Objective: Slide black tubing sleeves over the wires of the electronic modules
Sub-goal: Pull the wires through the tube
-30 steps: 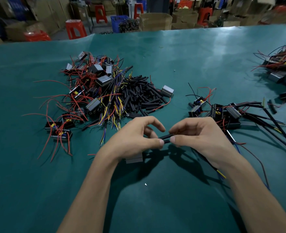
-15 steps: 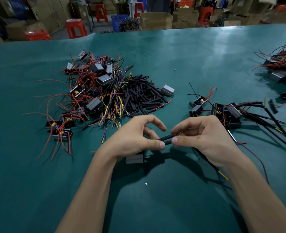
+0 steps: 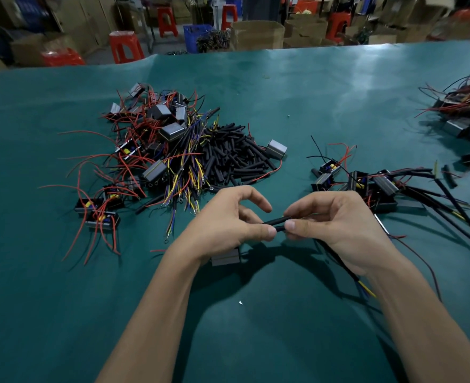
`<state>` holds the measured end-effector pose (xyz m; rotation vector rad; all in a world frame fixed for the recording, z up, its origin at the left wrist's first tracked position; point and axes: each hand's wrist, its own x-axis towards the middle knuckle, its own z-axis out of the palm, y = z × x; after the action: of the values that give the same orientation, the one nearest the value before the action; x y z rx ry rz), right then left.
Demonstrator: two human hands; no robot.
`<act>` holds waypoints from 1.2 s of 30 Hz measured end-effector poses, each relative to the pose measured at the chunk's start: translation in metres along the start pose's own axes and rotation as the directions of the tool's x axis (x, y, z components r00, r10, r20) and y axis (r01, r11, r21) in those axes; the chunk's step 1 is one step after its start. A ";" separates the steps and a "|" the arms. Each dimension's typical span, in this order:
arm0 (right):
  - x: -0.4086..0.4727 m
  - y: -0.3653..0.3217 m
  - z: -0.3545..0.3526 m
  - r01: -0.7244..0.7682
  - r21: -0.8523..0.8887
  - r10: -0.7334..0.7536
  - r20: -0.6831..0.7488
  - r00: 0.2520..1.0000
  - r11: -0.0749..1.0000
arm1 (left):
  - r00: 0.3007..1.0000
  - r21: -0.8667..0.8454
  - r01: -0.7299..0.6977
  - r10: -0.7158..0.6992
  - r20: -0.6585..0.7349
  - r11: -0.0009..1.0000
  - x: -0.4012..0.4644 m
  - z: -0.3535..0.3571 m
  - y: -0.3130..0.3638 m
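Step in hand: a black sleeve (image 3: pixel 276 223) is being threaded onto a wire bundle, judging by how both hands meet over it above the green table (image 3: pixel 256 341).
Left hand (image 3: pixel 228 225): thumb and a curled finger pinch the sleeve's near end; the index finger arches free above it.
Right hand (image 3: pixel 336 228): thumb and fingers pinch the sleeve's far end, thumb tip almost touching the left thumb tip.
Module (image 3: pixel 225 257): a grey box hanging just under the left palm, mostly hidden.
Wires (image 3: pixel 366 290): black, blue and yellow strands trail out below the right wrist; how far they run inside the sleeve cannot be told.
Next move calls for: one hand holding the sleeve steady while the other feeds the wires through without kinking them.
Supply: the loose sleeve pile (image 3: pixel 234 158) lies beyond the left fingers; sleeved modules (image 3: pixel 380 189) lie beyond the right fingers.
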<state>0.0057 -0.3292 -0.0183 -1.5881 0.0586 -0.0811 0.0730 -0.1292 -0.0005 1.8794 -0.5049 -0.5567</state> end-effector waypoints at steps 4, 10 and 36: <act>0.001 0.003 -0.002 -0.024 0.022 0.024 -0.008 1.000 0.999 | 0.999 0.041 0.001 0.001 -0.046 0.999 0.002 0.003 -0.001; 0.001 0.001 -0.006 -0.006 -0.040 0.005 -0.025 1.000 0.999 | 0.998 0.016 -0.032 0.033 -0.048 0.999 0.003 0.005 0.000; 0.001 -0.001 -0.007 -0.025 0.136 0.038 -0.088 0.995 0.990 | 0.996 -0.019 -0.085 0.085 0.034 0.996 0.007 0.007 -0.008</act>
<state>0.0058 -0.3367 -0.0171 -1.4476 0.1464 -0.1300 0.0751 -0.1354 -0.0108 1.8253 -0.5985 -0.5367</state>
